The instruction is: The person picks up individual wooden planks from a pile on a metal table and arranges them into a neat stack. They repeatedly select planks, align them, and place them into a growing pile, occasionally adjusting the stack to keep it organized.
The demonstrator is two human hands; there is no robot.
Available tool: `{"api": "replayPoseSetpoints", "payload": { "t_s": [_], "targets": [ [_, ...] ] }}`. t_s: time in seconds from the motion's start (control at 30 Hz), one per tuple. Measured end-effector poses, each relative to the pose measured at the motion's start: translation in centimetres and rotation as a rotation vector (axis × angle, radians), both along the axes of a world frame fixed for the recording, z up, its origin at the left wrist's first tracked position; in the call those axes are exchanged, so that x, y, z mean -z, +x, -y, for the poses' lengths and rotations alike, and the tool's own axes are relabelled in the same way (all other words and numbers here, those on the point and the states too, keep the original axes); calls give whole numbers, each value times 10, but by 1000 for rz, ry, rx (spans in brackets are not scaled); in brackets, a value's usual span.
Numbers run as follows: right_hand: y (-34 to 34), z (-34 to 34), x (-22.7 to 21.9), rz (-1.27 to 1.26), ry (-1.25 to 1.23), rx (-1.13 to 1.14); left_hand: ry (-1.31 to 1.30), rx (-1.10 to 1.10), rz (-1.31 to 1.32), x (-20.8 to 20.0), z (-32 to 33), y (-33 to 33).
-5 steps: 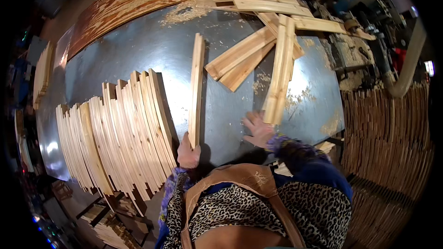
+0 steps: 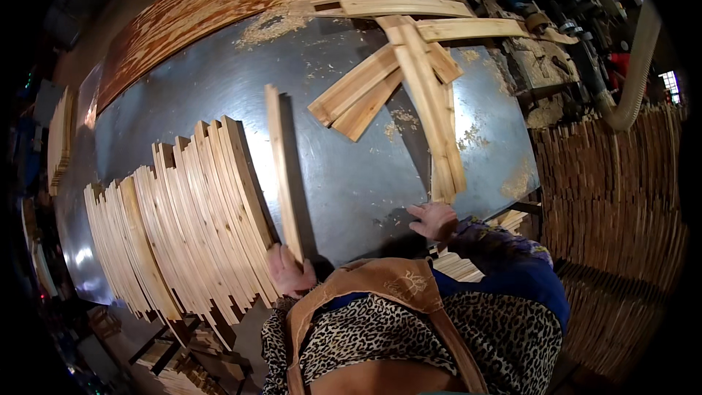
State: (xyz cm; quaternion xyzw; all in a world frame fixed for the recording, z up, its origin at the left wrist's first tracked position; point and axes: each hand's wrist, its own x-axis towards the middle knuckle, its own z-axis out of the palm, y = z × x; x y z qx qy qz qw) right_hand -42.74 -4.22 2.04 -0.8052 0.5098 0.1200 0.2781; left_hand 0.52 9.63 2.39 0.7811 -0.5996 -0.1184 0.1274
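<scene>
A narrow wooden strip (image 2: 281,168) lies on the grey metal table (image 2: 344,197), its long side pointing away from me. My left hand (image 2: 290,272) is closed around its near end, beside a row of pale strips (image 2: 194,212) packed side by side. Over on the right, my right hand (image 2: 435,221) is at the near end of a long board (image 2: 424,95), fingers stretched to the left and apart. Whether it touches the wood is hard to tell. That board crosses over other boards (image 2: 358,91) lying at an angle.
More boards (image 2: 406,7) lie across the far side, by a long rough wood sheet (image 2: 197,14). Sawdust (image 2: 270,29) is scattered on the table. A machine with a hose (image 2: 632,95) stands at the far right, above tall stacks of strips (image 2: 607,183).
My left hand has drawn the single strip nearer to me and leftward. My right hand has moved right and closer. The long board now slants the other way, with another board showing alongside.
</scene>
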Motion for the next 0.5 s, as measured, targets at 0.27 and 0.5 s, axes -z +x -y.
{"api": "replayPoseSetpoints", "payload": {
  "t_s": [0.27,0.5],
  "targets": [
    [14,142,-17,-154,-595,343,56,-241,377,32,-27,4],
    [95,137,22,636,405,665,71,-240,-754,-41,82,-57]
  ]
}}
